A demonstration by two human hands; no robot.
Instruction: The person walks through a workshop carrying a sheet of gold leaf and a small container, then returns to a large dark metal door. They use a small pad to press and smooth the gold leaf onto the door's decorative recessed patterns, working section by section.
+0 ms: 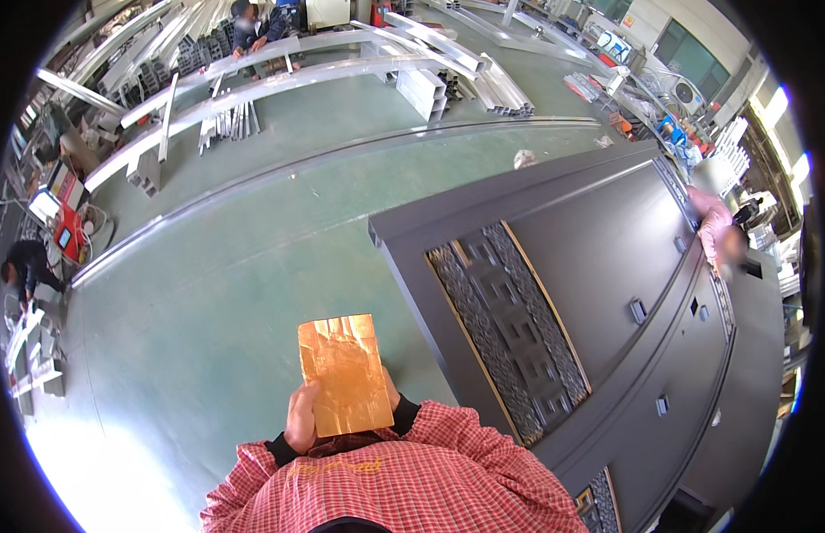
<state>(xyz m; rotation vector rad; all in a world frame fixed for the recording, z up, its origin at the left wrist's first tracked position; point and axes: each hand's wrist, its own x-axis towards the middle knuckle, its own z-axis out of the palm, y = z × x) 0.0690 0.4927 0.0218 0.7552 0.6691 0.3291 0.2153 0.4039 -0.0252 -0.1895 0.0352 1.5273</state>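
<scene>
A rectangular, shiny gold-coloured foil piece, creased and about book-sized, is held upright in front of my chest. My left hand grips its lower left edge, with the thumb pressed on the front face. Mostly hidden behind the lower right edge is my right hand, which also holds the piece; its fingers are out of sight. To the right lies a large dark grey door panel with a raised, patterned band edged in gold.
At the panel's far right a person in pink leans over it. Long metal profiles lie across supports at the back, with another person behind them. A person in dark clothes bends near a red machine at left.
</scene>
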